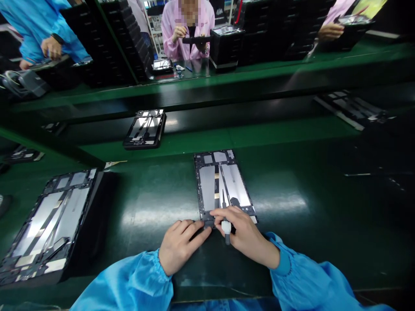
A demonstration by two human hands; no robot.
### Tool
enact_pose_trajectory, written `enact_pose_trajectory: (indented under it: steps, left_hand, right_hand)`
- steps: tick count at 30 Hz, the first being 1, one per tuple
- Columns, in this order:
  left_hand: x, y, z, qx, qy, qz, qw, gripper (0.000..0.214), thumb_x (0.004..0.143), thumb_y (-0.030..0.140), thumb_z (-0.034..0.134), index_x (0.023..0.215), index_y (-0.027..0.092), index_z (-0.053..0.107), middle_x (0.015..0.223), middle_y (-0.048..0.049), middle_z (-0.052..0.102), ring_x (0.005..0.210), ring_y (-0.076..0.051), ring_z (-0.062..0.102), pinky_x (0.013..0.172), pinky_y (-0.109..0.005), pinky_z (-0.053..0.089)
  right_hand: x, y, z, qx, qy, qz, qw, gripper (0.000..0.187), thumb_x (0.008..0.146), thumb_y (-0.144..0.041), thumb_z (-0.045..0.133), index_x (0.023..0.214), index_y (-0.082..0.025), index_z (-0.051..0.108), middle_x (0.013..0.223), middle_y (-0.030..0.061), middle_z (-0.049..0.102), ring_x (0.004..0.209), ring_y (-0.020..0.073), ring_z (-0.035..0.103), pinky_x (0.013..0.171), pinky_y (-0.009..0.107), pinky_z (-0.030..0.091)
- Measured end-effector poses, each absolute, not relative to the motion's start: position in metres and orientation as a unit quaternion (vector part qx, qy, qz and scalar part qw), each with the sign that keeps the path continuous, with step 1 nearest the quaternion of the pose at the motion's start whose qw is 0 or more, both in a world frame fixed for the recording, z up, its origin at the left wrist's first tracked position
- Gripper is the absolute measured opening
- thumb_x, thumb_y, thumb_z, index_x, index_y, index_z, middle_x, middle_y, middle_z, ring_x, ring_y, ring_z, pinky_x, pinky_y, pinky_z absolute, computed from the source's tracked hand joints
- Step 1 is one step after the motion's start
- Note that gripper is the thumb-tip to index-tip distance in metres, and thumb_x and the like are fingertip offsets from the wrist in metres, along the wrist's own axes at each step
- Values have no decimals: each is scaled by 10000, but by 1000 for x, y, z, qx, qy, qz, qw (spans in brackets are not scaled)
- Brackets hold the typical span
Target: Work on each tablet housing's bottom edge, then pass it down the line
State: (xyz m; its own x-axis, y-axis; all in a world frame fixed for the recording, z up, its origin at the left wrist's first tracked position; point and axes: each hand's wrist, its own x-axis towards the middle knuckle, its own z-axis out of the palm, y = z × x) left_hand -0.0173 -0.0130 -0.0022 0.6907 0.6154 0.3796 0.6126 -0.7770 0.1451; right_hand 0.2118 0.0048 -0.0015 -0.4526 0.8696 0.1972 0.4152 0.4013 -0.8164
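Note:
An opened tablet [207, 185] lies flat on the green bench in front of me, its silver inside and dark flat cables facing up. At its near left corner rests my left hand [181, 246], fingers stretched out and apart, fingertips touching the edge. My right hand [243, 231] is over the near right part of the tablet, closed on dark tweezers [223, 201] with a white band round the handle. The thin tip points away from me over the tablet. Fingers hide part of the tablet's near end.
To my left, another opened tablet [48, 220] lies on a dark stack. One more tablet [145, 127] sits in a black tray beyond, and another [353, 108] at the far right. A green post [58, 142] slants at left. Across the bench, people work beside tall black tray stacks [227, 47].

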Motion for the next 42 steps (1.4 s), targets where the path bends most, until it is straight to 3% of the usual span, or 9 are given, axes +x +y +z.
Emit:
enact_pose_trajectory:
  steps: [5,10,18,23,26,33,38,42]
  left_hand:
    - [-18,-11,-8,903,356,237,44,268,988,159,489,1230,211,589,1106,-57,667,927,-176,578,776,-309,478]
    - [-21,-9,-8,921,332,205,15,295,1004,153,443,1243,233,597,1144,-64,649,948,-195,558,737,-318,456]
    - [-17,-10,-5,931,313,186,-28,345,1017,137,374,1295,202,567,1121,-84,632,935,-210,551,722,-323,438]
    - [-11,-14,-7,924,340,171,-22,350,1006,105,364,1295,165,552,1131,-114,611,916,-205,564,723,-328,450]
    - [-10,-15,-8,920,352,174,-9,343,1006,108,367,1288,167,553,1124,-114,605,909,-205,563,719,-328,456]
    - [-10,-15,-9,917,355,183,13,341,1018,126,349,1278,180,564,1124,-103,598,909,-200,556,720,-329,457]
    - [-11,-16,-11,916,356,186,17,342,1014,123,363,1285,185,563,1133,-99,595,918,-202,553,730,-333,461]
    - [-12,-16,-12,916,355,188,13,350,1010,113,367,1286,194,567,1129,-97,602,922,-202,555,739,-334,465]
  right_hand:
    - [212,6,-4,-417,-773,359,316,502,818,50,540,1202,-272,558,921,14,692,886,239,626,810,412,505]
    - [213,5,-2,-420,-767,374,309,505,818,55,532,1205,-268,560,911,12,686,897,230,626,818,402,507]
    - [214,5,2,-427,-758,366,330,339,906,-85,552,1195,-254,606,895,42,708,874,242,647,780,404,532]
    - [232,-6,9,-412,-709,423,386,313,982,-216,504,1266,-293,610,836,18,691,662,162,636,667,312,552]
    - [239,-15,9,-415,-676,481,373,333,1004,-267,457,1301,-306,603,907,32,645,577,116,582,557,255,542]
    - [231,-17,8,-452,-667,487,338,146,958,-260,518,1041,-209,628,823,34,661,653,148,638,619,269,546]
    - [235,-14,8,-452,-692,450,339,139,948,-235,514,993,-203,642,793,34,673,684,163,660,648,282,540]
    - [246,-14,2,-486,-680,432,338,138,942,-220,513,955,-200,648,772,38,680,659,169,667,577,270,532]
